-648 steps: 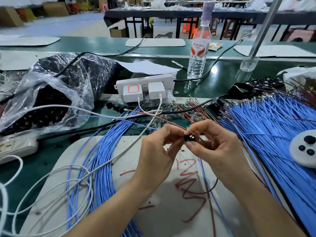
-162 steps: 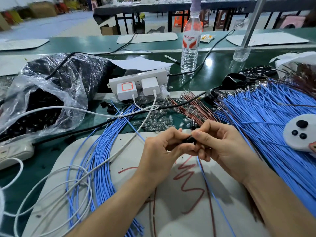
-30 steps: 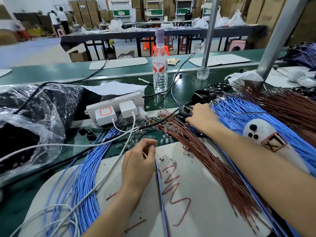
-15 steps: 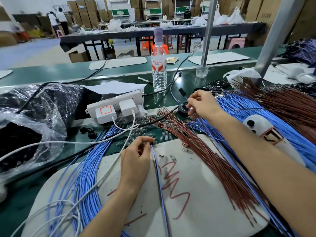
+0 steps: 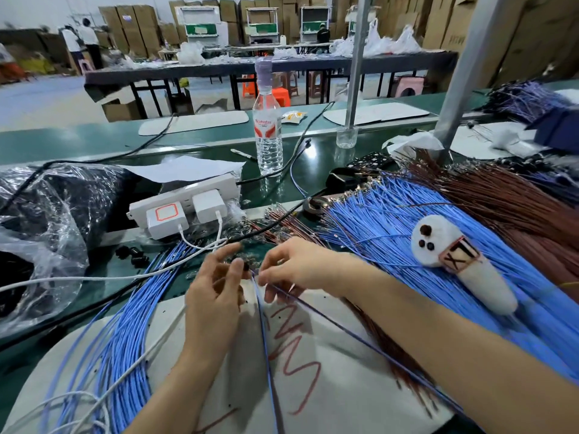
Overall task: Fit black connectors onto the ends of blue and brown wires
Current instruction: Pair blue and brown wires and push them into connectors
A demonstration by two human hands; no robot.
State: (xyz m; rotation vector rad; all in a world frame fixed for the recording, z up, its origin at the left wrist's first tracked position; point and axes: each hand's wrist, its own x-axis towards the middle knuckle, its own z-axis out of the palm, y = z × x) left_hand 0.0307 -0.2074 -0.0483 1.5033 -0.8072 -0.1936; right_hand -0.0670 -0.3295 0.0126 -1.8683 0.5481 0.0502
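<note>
Left grip: the left hand pinches a small black connector between thumb and first finger, and the other fingers are spread out.
Right grip: the right hand has its fingertips closed on the top end of a blue wire, right beside the connector (I cannot tell if the wire end is inside it).
Second wire: another blue wire runs down from the connector toward the person, over the white mat.
Mat: it lies on the green table and has red scribbles on it.
Blue pile on the right: a big pile of blue wires lies under the right arm, with a fuzzy white toy on top.
Brown pile: brown wires lie behind the blue ones, and a few more stick out under the right arm.
Blue bundle on the left: a long bundle of blue wires curves past the left hand.
Loose connectors: a few black ones sit on the table near the power strip.
Bag: a clear plastic bag of dark parts is far left.
Bottle: a water bottle stands upright behind it all.
</note>
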